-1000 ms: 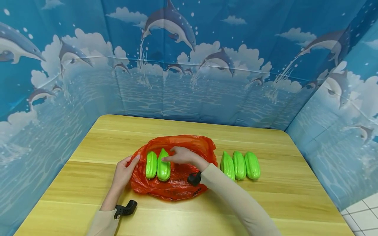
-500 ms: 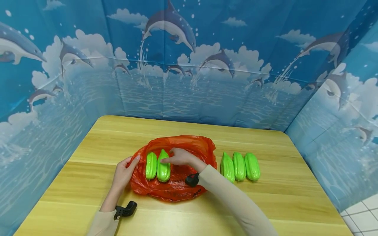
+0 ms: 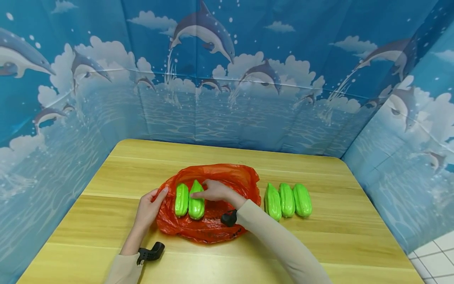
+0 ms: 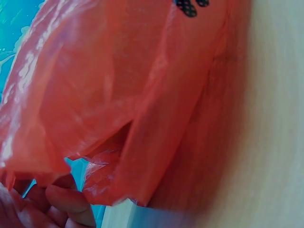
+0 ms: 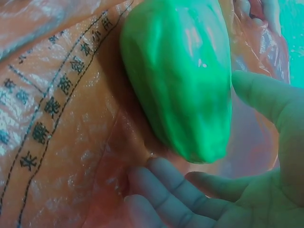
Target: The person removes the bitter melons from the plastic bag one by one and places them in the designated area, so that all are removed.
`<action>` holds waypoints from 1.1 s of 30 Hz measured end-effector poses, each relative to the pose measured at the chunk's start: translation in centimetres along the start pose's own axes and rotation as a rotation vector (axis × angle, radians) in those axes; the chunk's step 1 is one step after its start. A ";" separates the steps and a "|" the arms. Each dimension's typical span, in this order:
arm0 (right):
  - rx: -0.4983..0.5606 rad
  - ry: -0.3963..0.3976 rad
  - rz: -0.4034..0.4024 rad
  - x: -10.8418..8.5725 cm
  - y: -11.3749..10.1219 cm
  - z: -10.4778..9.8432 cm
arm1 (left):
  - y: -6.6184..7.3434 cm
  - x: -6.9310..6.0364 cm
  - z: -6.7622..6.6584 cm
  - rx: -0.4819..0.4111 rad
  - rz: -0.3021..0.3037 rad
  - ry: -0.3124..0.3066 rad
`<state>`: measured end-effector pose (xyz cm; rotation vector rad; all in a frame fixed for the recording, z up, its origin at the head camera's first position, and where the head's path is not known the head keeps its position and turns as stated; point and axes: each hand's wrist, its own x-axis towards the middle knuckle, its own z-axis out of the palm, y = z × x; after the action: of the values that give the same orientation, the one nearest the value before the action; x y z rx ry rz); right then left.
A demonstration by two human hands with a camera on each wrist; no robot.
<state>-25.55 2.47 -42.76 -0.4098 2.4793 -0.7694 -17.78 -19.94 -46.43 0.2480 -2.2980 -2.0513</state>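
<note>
Head view, left hand: the person's left hand point(image 3: 150, 205) pinches the near-left edge of a red plastic bag point(image 3: 235, 173), thumb on top, gap closed on the film.
Head view, right hand: right hand point(image 3: 218, 191) over the bag, fingers not wrapped round anything; thumb overlaps a glossy ridged green gourd point(image 3: 196, 208).
Head view, gourds in bag: that gourd lies under the right thumb; a second green gourd point(image 3: 181, 200) lies beside it, between the two hands; both within the spread bag.
Head view, gourds on table: row of three green gourds point(image 3: 287, 200), to the right of the right hand, on the wooden table point(image 3: 337, 228).
Head view, backdrop: dolphin-print curtain point(image 3: 209, 118) beyond both hands.
Left wrist view, pinch: fingers curled at the bag's edge, film bunched; red film spreads above and right of them, blurred tabletop farther right.
Right wrist view, gourd: one gourd between thumb and fingers, fingers extended below its end, thumb tip at its side; firm contact cannot be told.
Right wrist view, print: black characters and dashed lines on the bag, across the gourd from the thumb.
</note>
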 end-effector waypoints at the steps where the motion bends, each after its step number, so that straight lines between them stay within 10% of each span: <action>1: 0.005 -0.001 -0.001 0.0 0.0 0.0 | 0.0 0.0 0.1 -0.001 0.000 0.003; 33: 0.058 0.041 -0.024 0.3 0.2 1.0 | -0.1 -0.1 0.2 -0.009 0.002 0.017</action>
<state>-25.27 2.02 -43.69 -0.4078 2.4876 -0.8655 -17.70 -19.73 -46.59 0.2609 -2.2778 -2.0500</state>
